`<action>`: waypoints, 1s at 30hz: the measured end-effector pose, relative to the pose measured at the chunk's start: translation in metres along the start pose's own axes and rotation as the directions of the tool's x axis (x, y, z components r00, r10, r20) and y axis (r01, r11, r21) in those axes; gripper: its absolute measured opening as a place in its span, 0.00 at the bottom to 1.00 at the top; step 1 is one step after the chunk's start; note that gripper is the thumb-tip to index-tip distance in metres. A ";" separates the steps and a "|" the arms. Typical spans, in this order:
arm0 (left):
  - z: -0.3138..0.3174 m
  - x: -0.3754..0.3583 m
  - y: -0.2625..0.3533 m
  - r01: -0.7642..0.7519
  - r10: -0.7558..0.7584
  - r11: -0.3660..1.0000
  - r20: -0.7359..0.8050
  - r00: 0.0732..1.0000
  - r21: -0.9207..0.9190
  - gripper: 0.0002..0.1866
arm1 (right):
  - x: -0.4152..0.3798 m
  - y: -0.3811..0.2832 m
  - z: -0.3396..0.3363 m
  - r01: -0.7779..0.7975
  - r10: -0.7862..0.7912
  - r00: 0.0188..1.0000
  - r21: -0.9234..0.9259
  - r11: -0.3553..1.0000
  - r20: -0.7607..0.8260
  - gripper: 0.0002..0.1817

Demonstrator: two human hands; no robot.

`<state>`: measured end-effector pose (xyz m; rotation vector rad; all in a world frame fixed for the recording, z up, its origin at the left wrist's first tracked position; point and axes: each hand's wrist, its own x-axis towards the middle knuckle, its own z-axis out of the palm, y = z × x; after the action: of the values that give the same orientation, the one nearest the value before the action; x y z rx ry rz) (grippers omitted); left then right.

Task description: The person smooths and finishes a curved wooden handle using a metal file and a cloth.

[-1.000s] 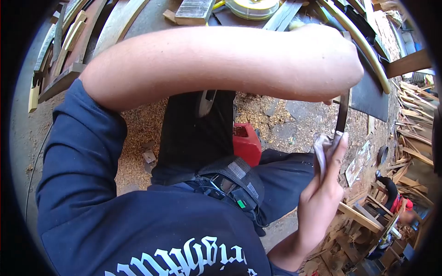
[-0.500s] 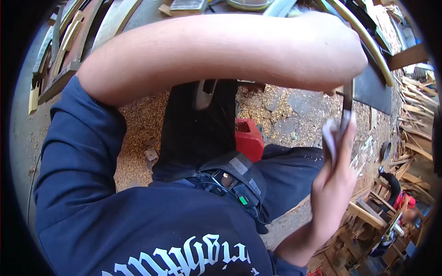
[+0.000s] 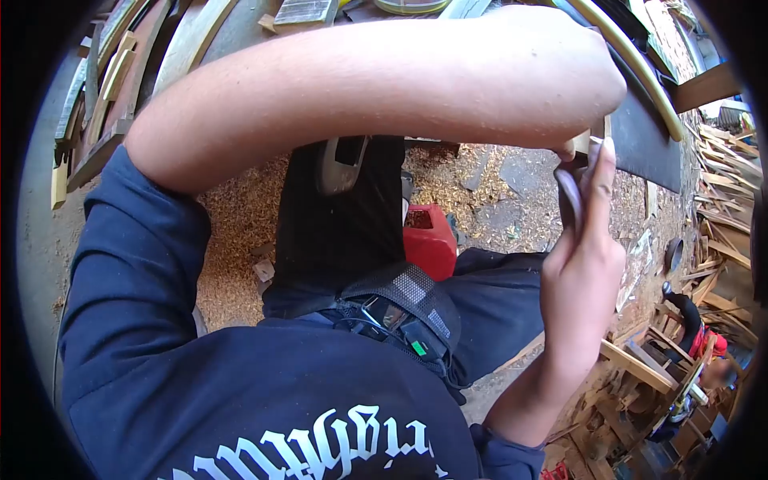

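My left arm reaches across the view, and my left hand (image 3: 572, 68) is bent over at the upper right with most of its fingers hidden. It appears closed around a thin wooden piece (image 3: 597, 134), whose end shows just below the wrist. Below it, my right hand (image 3: 582, 256) points upward with straight fingers pressed together. Between its thumb and fingers is a folded greyish strip (image 3: 569, 196), perhaps sandpaper, touching or very near the wooden piece. Its exact kind cannot be made out.
A dark flat panel (image 3: 650, 156) and a curved wooden strip (image 3: 632, 64) are beyond my hands. A red container (image 3: 430, 244) stands between my legs on shavings. Timber (image 3: 120, 72) lies at the upper left, scrap wood (image 3: 724, 216) at right. Another person (image 3: 704, 344) is at the lower right.
My right hand has moved up, bringing the greyish strip close under my left wrist. Less of the wooden piece shows between the hands. My left hand has shifted slightly left.
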<state>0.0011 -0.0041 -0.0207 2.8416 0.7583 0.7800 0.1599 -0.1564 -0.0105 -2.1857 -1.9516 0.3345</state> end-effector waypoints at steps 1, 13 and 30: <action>-0.002 0.000 0.000 0.000 0.000 1.000 0.005 1.000 0.001 0.13 | 0.000 0.000 0.001 -0.003 0.003 1.000 0.004 1.000 -0.004 0.41; 0.001 0.006 0.001 0.036 -0.036 0.999 0.082 0.996 0.001 0.16 | 0.001 0.000 0.017 -0.006 0.007 0.995 0.012 1.000 -0.102 0.44; 0.005 -0.004 -0.001 0.035 -0.035 0.999 0.004 0.999 0.024 0.17 | -0.037 0.046 0.091 0.259 -0.199 0.872 0.076 0.963 -0.448 0.43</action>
<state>0.0006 -0.0050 -0.0267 2.8420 0.8203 0.7652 0.1734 -0.1991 -0.1090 -1.7296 -1.8401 -0.0625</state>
